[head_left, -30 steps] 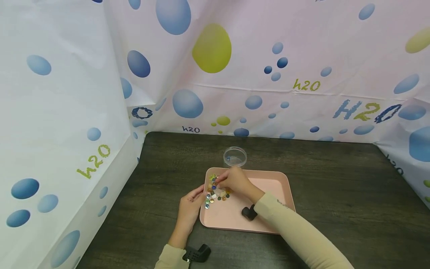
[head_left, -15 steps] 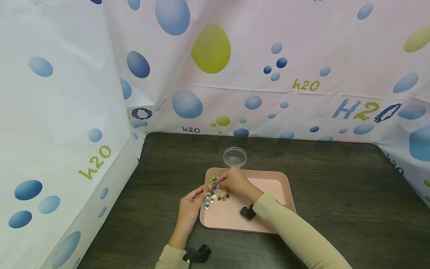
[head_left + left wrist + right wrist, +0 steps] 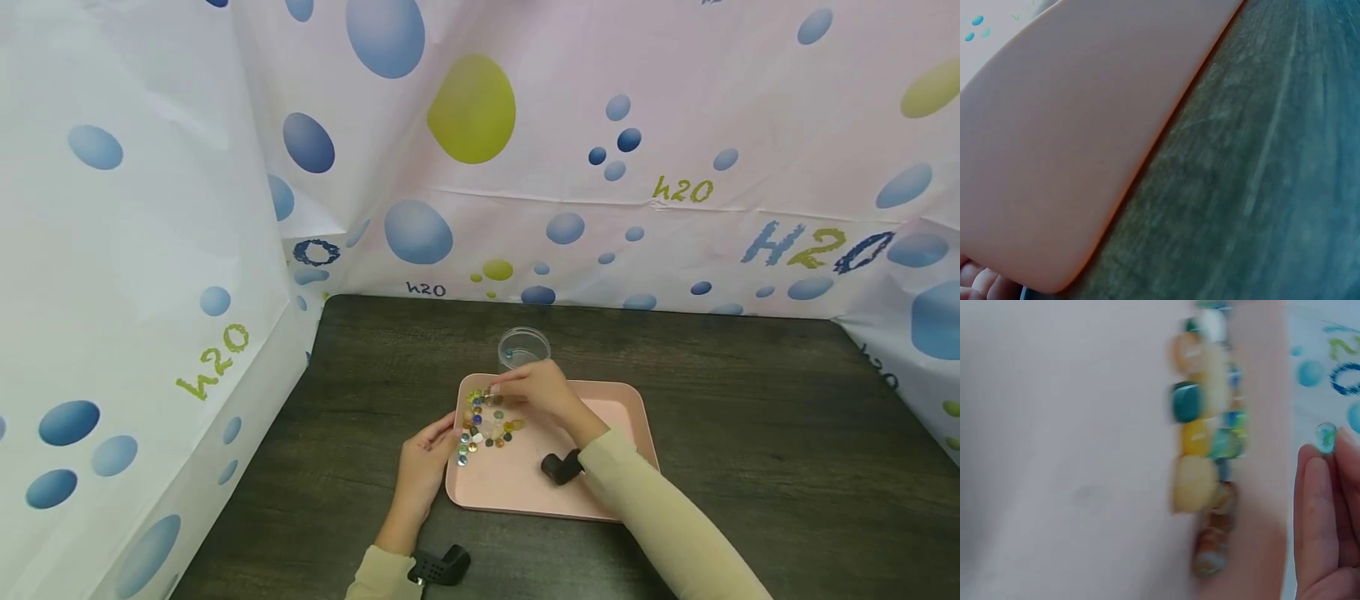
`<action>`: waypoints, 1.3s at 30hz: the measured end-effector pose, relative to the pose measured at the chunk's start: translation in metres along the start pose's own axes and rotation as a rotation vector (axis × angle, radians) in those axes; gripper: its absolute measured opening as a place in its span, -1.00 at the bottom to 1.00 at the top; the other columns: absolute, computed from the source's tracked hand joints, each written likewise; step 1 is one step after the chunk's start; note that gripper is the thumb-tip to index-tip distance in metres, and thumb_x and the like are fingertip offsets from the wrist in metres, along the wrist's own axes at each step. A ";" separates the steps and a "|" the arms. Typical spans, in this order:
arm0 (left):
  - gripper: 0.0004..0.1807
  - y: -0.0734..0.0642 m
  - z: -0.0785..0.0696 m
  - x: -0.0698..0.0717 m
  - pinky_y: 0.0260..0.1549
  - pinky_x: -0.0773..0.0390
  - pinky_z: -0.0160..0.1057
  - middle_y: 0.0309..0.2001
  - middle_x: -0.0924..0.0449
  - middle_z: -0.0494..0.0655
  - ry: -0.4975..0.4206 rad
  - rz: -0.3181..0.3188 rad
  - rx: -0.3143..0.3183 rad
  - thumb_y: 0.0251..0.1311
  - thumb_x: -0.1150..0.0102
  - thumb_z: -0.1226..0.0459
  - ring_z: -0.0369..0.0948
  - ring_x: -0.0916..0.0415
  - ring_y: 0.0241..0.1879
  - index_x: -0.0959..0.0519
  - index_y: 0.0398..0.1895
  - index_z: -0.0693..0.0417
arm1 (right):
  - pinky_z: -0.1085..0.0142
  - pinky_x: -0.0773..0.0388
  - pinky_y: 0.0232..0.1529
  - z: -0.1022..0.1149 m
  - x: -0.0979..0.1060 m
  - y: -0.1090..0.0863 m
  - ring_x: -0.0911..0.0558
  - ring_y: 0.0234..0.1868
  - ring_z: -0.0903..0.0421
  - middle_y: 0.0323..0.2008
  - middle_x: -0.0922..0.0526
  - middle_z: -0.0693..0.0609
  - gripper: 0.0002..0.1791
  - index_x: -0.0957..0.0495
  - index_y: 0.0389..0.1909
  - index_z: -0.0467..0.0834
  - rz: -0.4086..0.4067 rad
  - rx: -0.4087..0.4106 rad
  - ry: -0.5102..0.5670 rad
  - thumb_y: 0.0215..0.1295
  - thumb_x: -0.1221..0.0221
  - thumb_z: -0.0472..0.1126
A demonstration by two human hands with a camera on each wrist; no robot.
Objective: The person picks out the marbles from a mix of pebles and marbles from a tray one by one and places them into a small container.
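Note:
In the head view my left hand (image 3: 425, 462) grips the left rim of a pink tray (image 3: 525, 492). Its fingertips (image 3: 984, 282) show at the tray's outer wall in the left wrist view. My right hand (image 3: 543, 390) is over the far left part of the tray. Between its thumb and fingers it pinches a clear blue-green glass marble (image 3: 1326, 437). Glass marbles and polished stones (image 3: 491, 432) of several colours lie along the tray's left side. Among them are a yellow stone (image 3: 1195, 437), a dark green one (image 3: 1186, 402) and a cream one (image 3: 1194, 483).
Just beyond the tray's far edge stands a clear round container (image 3: 523, 348) with a small blue marble (image 3: 510, 354) inside. Dark wooden table (image 3: 750, 417) surrounds the tray. A white sheet with printed drops (image 3: 570, 167) hangs behind and at the left.
My right hand has risen from the marbles, moving slightly back and right, with a glass marble in its fingers. More stones show beneath it. The left hand stays at the tray rim.

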State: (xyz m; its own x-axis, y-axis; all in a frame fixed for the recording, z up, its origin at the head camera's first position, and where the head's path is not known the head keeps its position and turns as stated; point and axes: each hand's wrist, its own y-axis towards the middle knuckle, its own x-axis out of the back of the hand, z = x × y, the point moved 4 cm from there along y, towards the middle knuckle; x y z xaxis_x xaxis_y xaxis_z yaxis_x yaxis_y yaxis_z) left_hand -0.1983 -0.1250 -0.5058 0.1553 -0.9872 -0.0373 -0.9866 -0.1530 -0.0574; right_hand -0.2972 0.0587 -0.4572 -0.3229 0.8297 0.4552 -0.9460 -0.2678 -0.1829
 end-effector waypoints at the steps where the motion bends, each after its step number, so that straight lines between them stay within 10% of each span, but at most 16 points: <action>1: -0.59 0.000 0.000 0.000 -0.02 -0.52 -0.39 0.07 -0.53 0.20 -0.003 -0.001 0.002 0.20 -0.17 0.27 -0.05 -0.49 0.10 -0.49 0.10 0.27 | 0.20 -0.51 0.03 0.001 0.002 -0.001 -0.61 -0.15 0.21 -0.28 -0.72 0.16 -0.76 -0.73 -0.30 0.11 0.001 -0.013 0.046 -0.02 -0.35 0.08; 20: -0.57 -0.001 -0.001 -0.001 0.00 -0.52 -0.38 0.09 -0.51 0.18 0.006 0.002 -0.014 0.20 -0.17 0.26 -0.06 -0.48 0.11 -0.48 0.11 0.28 | 0.31 -0.56 0.01 0.006 0.032 0.002 -0.66 -0.09 0.19 -0.10 -0.68 -0.01 -0.64 -0.59 -0.02 -0.23 -0.039 -0.081 0.564 0.16 -0.25 -0.20; 30: -0.57 0.000 0.000 0.000 -0.01 -0.52 -0.38 0.09 -0.52 0.19 0.005 0.001 -0.016 0.20 -0.18 0.27 -0.06 -0.49 0.10 -0.48 0.10 0.29 | 0.17 -0.57 0.00 0.009 0.054 0.008 -0.63 -0.08 0.10 -0.10 -0.68 0.01 -0.65 -0.68 -0.15 -0.11 -0.181 -0.008 0.227 0.07 -0.32 -0.01; 39: -0.58 0.000 0.002 0.001 -0.03 -0.53 -0.39 0.06 -0.54 0.19 0.011 -0.011 -0.021 0.18 -0.19 0.27 -0.05 -0.51 0.08 -0.50 0.08 0.30 | 0.38 -0.14 -0.74 0.013 0.057 0.015 -0.15 -0.80 0.17 -0.23 -0.72 -0.04 -0.72 -0.70 -0.19 -0.02 -0.228 0.069 -0.079 0.11 -0.29 0.00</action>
State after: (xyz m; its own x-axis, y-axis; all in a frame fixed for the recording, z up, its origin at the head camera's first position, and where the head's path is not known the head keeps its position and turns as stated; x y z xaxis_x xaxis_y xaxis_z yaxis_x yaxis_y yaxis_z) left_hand -0.1984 -0.1264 -0.5075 0.1656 -0.9859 -0.0255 -0.9857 -0.1646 -0.0371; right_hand -0.3298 0.0960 -0.4222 -0.1002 0.8324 0.5451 -0.9935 -0.1134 -0.0095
